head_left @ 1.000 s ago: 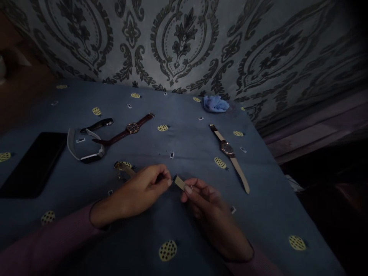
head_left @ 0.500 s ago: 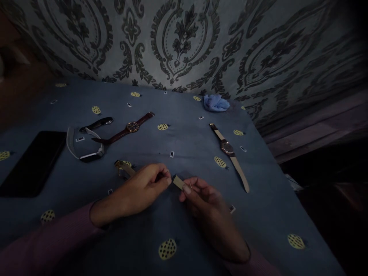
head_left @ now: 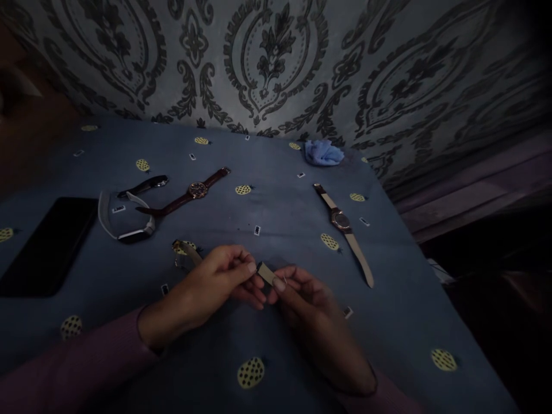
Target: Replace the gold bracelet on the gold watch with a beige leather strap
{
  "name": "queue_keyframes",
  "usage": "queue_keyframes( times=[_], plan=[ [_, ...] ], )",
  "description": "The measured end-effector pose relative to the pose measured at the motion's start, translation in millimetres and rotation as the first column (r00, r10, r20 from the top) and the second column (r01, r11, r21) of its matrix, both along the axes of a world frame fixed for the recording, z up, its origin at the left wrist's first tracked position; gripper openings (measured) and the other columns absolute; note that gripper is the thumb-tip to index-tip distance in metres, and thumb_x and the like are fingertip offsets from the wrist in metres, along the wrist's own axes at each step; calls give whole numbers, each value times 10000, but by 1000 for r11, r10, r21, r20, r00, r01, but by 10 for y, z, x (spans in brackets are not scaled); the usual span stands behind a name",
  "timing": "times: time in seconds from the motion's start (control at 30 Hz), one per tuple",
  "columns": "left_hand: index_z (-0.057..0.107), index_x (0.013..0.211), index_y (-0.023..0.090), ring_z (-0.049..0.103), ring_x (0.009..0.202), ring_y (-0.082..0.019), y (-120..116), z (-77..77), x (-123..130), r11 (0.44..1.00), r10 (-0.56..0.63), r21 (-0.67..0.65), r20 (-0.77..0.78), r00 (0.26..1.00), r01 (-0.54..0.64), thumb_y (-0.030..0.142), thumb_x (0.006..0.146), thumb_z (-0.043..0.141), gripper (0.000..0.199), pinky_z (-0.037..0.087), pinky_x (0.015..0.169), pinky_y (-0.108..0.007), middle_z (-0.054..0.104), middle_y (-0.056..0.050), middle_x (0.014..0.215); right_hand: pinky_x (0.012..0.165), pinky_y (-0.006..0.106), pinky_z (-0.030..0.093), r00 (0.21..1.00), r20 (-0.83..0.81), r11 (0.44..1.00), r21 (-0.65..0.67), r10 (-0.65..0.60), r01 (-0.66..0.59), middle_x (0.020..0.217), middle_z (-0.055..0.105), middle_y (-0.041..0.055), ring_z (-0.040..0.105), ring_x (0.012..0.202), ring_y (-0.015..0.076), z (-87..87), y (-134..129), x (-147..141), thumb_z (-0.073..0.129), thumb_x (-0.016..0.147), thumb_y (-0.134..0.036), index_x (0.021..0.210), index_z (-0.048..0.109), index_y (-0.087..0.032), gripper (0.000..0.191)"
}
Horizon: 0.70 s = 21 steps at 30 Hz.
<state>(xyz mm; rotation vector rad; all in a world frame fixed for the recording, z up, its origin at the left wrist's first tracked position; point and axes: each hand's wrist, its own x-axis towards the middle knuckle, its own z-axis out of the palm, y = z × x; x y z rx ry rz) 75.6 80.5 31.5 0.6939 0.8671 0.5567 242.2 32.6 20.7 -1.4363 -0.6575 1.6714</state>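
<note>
Between my hands is a short watch strap (head_left: 267, 274), its pale inner side facing up and its far end dark. My right hand (head_left: 310, 313) pinches the near part of it between thumb and fingers. A thin light pin or needle (head_left: 284, 280) pokes up by those fingertips; its kind is too small to tell. My left hand (head_left: 215, 279) is closed at the strap's dark end, thumb and forefinger together there, other fingers curling below. Just behind the left hand lies another strap with a gold-coloured buckle (head_left: 183, 248), partly hidden by that hand.
On the blue pineapple-print cloth (head_left: 276, 207) lie a brown watch (head_left: 198, 190), a white-banded smartwatch (head_left: 134, 234), a black strap-like item (head_left: 146, 185) and a black phone (head_left: 49, 247). To the right are a pale-lined watch (head_left: 340, 220) and a crumpled blue cloth (head_left: 323, 153). Patterned wallpaper rises behind.
My left hand's lower fingers have uncurled and reached below the strap's end, and its thumb and forefinger now meet that end. My right hand keeps its hold, nearly still.
</note>
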Motion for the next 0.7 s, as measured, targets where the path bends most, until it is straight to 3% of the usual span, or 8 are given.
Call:
queue_keyframes(
  times=[0.1, 0.23, 0.43, 0.7],
  plan=[
    [514, 765, 122, 677, 666, -134, 16, 4, -10, 1000, 12, -25, 47, 999, -10, 189, 889, 613, 172, 558, 682, -276, 645, -18, 712, 436, 207, 202, 1000, -27, 1000, -14, -6, 6, 590, 608, -29, 328, 444, 44, 6, 4, 16, 824, 683, -427, 808, 618, -179, 346],
    [536, 803, 113, 702, 684, -146, 25, 9, -25, 999, 15, -40, 73, 997, -12, 183, 916, 578, 139, 566, 724, -293, 679, -40, 731, 447, 205, 230, 999, -42, 999, -33, -12, 11, 600, 607, -30, 352, 462, 53, 8, 6, 34, 817, 692, -408, 820, 615, -186, 326],
    [538, 848, 110, 718, 725, -143, 21, 9, -50, 1000, -14, 3, 124, 992, 14, 64, 862, 589, 70, 561, 712, -252, 700, -37, 762, 449, 203, 219, 999, -50, 999, -41, -21, 19, 591, 597, -39, 322, 455, 51, 15, 11, 43, 820, 686, -404, 796, 617, -190, 314],
    [534, 843, 117, 724, 732, -156, 21, -29, -53, 999, -29, 27, 83, 996, 27, 83, 860, 587, 65, 562, 696, -251, 703, -41, 757, 421, 198, 177, 999, -33, 1000, -30, -6, 5, 562, 582, -47, 290, 424, 30, 32, 11, 31, 822, 685, -420, 793, 614, -178, 337]
  ],
)
